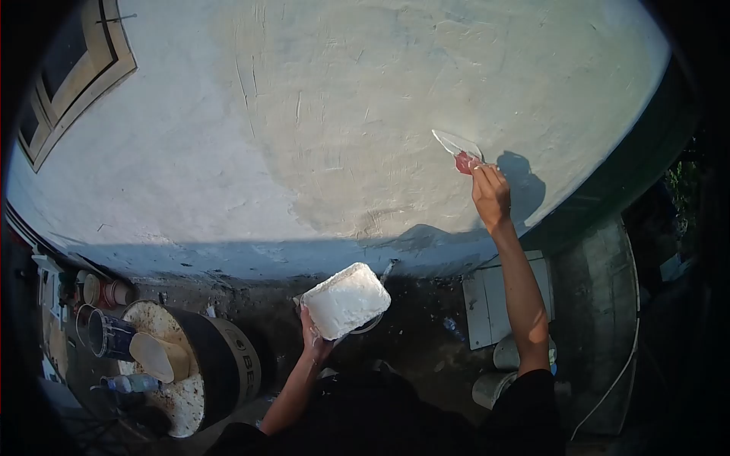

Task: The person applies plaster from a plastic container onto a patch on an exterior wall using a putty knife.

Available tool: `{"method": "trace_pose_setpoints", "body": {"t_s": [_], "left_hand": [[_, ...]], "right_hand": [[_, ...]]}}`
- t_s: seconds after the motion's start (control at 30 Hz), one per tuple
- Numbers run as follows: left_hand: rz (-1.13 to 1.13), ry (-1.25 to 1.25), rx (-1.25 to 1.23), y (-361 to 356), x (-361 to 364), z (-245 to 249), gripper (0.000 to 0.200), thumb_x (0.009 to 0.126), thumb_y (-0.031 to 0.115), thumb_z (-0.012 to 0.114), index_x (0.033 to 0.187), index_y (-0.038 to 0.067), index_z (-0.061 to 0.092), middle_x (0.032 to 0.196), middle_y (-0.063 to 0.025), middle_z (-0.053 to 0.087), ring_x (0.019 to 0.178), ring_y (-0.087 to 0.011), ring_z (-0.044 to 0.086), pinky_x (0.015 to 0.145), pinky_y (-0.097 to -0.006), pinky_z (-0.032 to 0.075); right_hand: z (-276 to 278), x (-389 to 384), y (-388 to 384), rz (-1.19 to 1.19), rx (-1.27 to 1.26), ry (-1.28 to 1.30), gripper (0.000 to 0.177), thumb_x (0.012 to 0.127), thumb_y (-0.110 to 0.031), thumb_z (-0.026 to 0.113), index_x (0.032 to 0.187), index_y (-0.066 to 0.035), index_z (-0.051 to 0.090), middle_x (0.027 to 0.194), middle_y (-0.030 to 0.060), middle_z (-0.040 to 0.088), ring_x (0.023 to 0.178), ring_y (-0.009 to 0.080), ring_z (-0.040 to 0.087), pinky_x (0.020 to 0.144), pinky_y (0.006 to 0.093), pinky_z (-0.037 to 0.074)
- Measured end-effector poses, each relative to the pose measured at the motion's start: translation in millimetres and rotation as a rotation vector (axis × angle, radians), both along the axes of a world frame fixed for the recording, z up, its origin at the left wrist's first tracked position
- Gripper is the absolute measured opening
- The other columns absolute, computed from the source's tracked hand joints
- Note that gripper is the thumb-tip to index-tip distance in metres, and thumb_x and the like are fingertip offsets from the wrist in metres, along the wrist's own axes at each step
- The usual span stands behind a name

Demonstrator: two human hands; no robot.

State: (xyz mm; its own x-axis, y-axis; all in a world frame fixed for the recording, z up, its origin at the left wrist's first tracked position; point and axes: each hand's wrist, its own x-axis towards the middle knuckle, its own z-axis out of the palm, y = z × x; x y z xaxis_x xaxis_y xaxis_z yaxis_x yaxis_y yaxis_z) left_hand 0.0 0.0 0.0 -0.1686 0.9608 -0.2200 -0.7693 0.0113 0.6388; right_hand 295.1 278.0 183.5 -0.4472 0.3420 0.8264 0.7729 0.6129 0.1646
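Observation:
My right hand [491, 196] is raised to the plastered wall [342, 91] with its fingers closed on a putty knife [465, 158]. The tool has a reddish part near my fingers, and its wide blade lies at the wall surface. Lower down, my left hand [314, 334] grips the left side of a rectangular tray [348, 300] coated with white paste. The tray is held away from the wall, above the dark ground. Damp-looking patches and streaks mark the wall around the blade.
A barrel [220, 365] at lower left carries a beige container [161, 357], a dark bucket [110, 334] and a plastic bottle [131, 383]. A window frame [84, 76] is at upper left. Pale panels [487, 308] and buckets [490, 389] stand at lower right.

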Motion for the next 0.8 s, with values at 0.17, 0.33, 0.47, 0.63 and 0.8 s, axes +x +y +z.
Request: {"method": "trace_pose_setpoints", "body": {"t_s": [0.17, 0.33, 0.47, 0.63, 0.8], "left_hand": [[0.017, -0.093, -0.077, -8, -2, -40, 0.06, 0.097, 0.054, 0.023, 0.136, 0.01, 0.036, 0.129, -0.0089, 0.05, 0.117, -0.0251, 0.052, 0.098, -0.0414, 0.043], [0.046, -0.099, -0.069, -7, 0, -36, 0.059, 0.098, 0.054, 0.024, 0.135, 0.011, 0.036, 0.129, -0.0071, 0.049, 0.117, -0.023, 0.051, 0.099, -0.0396, 0.042], [0.059, -0.073, -0.09, -7, 8, -36, 0.061, 0.097, 0.055, 0.022, 0.136, 0.011, 0.036, 0.129, -0.0079, 0.05, 0.117, -0.0244, 0.052, 0.098, -0.0413, 0.043], [0.065, -0.076, -0.074, -3, 12, -36, 0.063, 0.096, 0.057, 0.02, 0.136, 0.011, 0.037, 0.13, -0.0081, 0.05, 0.118, -0.0256, 0.051, 0.098, -0.0434, 0.043], [0.058, -0.154, -0.088, -2, 6, -36, 0.061, 0.097, 0.055, 0.022, 0.137, 0.01, 0.034, 0.132, -0.0086, 0.047, 0.122, -0.0241, 0.047, 0.103, -0.0413, 0.038]], "right_hand": [[-43, -21, -97, -0.133, -0.602, 0.557, 0.007, 0.084, -0.005, 0.065, 0.087, 0.0, 0.06, 0.075, 0.0068, 0.06, 0.067, 0.0151, 0.058, 0.06, 0.0276, 0.045], [-114, -60, -198, 0.428, -1.325, 1.654, 0.026, 0.085, -0.001, 0.063, 0.109, -0.004, 0.056, 0.097, 0.0038, 0.064, 0.084, 0.0125, 0.063, 0.072, 0.0275, 0.054], [-144, -91, -250, 0.345, -1.478, 1.814, 0.032, 0.084, 0.001, 0.062, 0.115, -0.006, 0.054, 0.103, 0.006, 0.064, 0.088, 0.0153, 0.064, 0.071, 0.0312, 0.057], [-164, -108, -276, 0.246, -1.504, 1.855, 0.028, 0.085, 0.0, 0.062, 0.111, -0.007, 0.056, 0.102, 0.0056, 0.063, 0.086, 0.015, 0.064, 0.069, 0.0323, 0.057], [-170, -106, -281, 0.177, -1.478, 1.81, 0.025, 0.085, -0.001, 0.061, 0.109, -0.008, 0.057, 0.1, 0.0052, 0.063, 0.085, 0.0152, 0.064, 0.068, 0.0334, 0.057]]}}
